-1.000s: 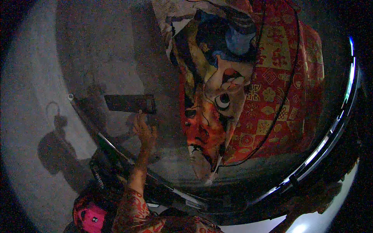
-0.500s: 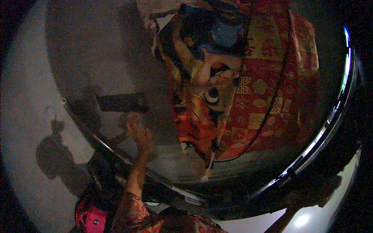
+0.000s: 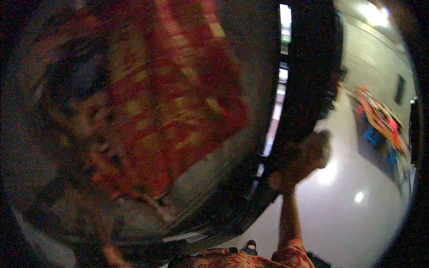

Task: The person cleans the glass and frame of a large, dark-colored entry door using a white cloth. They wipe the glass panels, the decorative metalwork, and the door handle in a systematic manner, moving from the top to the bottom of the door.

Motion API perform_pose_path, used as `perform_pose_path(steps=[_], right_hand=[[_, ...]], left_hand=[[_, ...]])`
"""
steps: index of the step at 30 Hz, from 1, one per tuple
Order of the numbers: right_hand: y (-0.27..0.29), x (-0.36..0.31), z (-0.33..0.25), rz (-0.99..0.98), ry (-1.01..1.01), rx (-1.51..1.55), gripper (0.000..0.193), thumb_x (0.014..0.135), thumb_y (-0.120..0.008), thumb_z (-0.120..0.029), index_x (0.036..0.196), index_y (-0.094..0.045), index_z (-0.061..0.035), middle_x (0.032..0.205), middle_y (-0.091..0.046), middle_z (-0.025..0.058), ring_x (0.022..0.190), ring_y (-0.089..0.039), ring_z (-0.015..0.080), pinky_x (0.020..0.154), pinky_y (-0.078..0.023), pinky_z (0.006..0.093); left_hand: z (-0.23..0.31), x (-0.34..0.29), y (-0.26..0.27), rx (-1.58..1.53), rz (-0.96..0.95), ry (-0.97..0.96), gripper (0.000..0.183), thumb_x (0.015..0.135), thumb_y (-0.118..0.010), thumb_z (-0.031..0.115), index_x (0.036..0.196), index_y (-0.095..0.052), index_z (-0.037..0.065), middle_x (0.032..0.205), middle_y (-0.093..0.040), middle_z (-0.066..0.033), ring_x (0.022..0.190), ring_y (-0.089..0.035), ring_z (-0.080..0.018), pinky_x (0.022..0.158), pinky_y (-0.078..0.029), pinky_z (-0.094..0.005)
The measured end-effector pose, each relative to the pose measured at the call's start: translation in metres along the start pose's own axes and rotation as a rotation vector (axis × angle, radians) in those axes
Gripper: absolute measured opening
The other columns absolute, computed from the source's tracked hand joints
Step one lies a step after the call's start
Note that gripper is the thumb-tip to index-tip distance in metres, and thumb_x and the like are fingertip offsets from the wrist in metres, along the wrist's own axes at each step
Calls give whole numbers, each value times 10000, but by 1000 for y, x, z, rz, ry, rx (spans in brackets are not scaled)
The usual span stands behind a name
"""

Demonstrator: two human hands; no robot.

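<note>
A red bag with gold patterned squares [image 3: 178,111] lies inside a large dark compartment that looks like a car boot, smeared by motion. Against its left side is a printed bag [image 3: 96,111] in orange, blue and dark tones, its picture too blurred to make out. My right hand [image 3: 304,161] is raised by the outer side of the compartment's dark edge, in shadow; its fingers are smeared, and whether it touches the edge cannot be told. Low on the left, my left hand [image 3: 85,214] reaches into the dim compartment, nearest the printed bag, its fingers lost in blur.
A bright shiny strip [image 3: 277,102] runs along the compartment's right edge. Beyond it lies a glossy pale floor [image 3: 348,214]. Farther right, a pile of colourful things [image 3: 380,118] stands before a pale wall [image 3: 371,53]. My shoe [image 3: 251,244] shows at the bottom.
The view has swung right, so the bags sit farther left and the floor and colourful pile appear. My left hand, spread before, is now blurred at lower left. My right forearm shows more fully.
</note>
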State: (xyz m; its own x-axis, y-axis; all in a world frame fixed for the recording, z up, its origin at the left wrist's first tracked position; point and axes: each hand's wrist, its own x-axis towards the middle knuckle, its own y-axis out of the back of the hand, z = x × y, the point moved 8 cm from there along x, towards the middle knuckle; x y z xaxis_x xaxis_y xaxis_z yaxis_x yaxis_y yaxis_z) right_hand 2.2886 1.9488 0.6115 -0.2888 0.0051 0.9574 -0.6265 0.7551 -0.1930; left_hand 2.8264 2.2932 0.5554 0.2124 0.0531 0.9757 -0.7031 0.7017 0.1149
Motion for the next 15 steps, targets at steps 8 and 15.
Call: perform_pose_path(steps=[8,15], right_hand=[[-29,-25,-6,-39,-113,147,352,867,-532,-45,1213,-480,-11,1166,-461,159,1051,-463,302,896,-394,403],[-42,-54,18,-89,-260,246,373,851,-549,-15,1216,-472,0,1178,-436,171,1062,-450,304,896,-397,402]], left_hand=[[-6,-1,-20,116,-8,0,496,867,-449,264,1293,-383,19,1324,-396,-176,1198,-357,-343,984,-256,-517],[8,-7,-47,94,-41,40,482,886,-423,284,1290,-388,23,1312,-402,-175,1178,-370,-336,962,-274,-506]])
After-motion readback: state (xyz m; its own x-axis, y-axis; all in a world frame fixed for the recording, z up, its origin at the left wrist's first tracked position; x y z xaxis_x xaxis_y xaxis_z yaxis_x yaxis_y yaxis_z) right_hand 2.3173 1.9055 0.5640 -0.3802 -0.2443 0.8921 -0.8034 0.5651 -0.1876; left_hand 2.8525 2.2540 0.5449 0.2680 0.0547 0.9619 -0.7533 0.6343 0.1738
